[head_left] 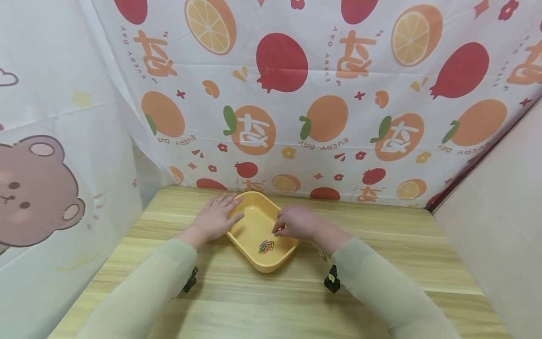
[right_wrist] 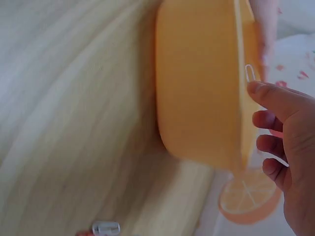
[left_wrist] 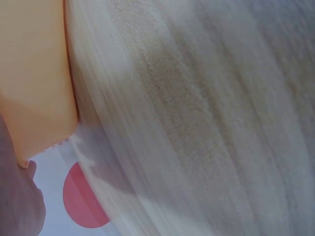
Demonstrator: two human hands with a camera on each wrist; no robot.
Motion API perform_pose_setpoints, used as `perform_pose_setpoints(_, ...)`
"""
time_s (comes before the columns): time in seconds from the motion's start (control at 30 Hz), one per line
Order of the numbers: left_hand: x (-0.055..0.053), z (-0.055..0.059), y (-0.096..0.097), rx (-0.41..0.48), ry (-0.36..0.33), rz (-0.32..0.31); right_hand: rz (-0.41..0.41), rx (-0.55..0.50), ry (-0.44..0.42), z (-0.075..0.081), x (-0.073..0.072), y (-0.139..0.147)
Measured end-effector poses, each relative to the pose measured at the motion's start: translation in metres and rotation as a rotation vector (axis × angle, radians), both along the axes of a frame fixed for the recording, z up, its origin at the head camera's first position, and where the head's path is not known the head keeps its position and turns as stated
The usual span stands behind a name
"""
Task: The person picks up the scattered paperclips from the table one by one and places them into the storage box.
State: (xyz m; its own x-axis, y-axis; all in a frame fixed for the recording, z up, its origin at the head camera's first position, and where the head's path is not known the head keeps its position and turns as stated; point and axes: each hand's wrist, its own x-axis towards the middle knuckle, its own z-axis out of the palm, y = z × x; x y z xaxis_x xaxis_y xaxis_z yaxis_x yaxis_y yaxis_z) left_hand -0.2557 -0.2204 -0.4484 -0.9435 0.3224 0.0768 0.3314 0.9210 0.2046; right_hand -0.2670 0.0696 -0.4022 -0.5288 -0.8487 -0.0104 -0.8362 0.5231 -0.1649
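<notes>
A yellow plastic basin (head_left: pixel 251 221) stands on the table, with several coloured paper clips (head_left: pixel 266 246) gathered at its near end. Fingers spread, my left hand (head_left: pixel 215 217) rests on the basin's left rim; only its edge (left_wrist: pixel 22 201) shows in the left wrist view. Over the right side of the basin, my right hand (head_left: pixel 298 222) pinches a white paper clip (right_wrist: pixel 250 73) between thumb and fingertip. In the right wrist view that clip stands up from the fingertips, overlapping the rim, with the other fingers loosely curled.
More paper clips (head_left: pixel 322 254) lie on the wooden table (head_left: pixel 237 306), right of the basin and partly behind my right forearm. A fruit-print cloth (head_left: pixel 322 165) hangs along the table's back edge. White cloth with a bear (head_left: pixel 38 188) covers the left side.
</notes>
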Motion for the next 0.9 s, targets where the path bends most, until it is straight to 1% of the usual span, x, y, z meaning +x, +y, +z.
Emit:
perform_pose_setpoints(0.07, 0.000, 0.000, 0.002, 0.011, 0.000, 0.002, 0.009, 0.043, 0.003, -0.006, 0.001, -0.008)
perform_pose_setpoints(0.17, 0.001, 0.002, 0.004, 0.019, 0.006, 0.001, -0.003, 0.093, -0.013, -0.014, 0.002, -0.016)
perform_pose_setpoints(0.3, 0.000, 0.001, 0.005, 0.014, 0.009, -0.001, -0.031, 0.134, -0.032, -0.021, 0.003, -0.024)
perform_pose_setpoints(0.5, 0.000, -0.001, 0.004, 0.008, 0.014, -0.007, -0.039, 0.171, -0.022, -0.030, 0.001, -0.030)
perform_pose_setpoints(0.7, 0.002, 0.000, 0.004, 0.008, 0.017, -0.003, -0.042, 0.184, -0.012, -0.033, 0.000, -0.034)
perform_pose_setpoints(0.9, 0.005, 0.003, 0.004, 0.014, -0.004, 0.010, -0.053, 0.131, -0.026, -0.031, 0.001, -0.034)
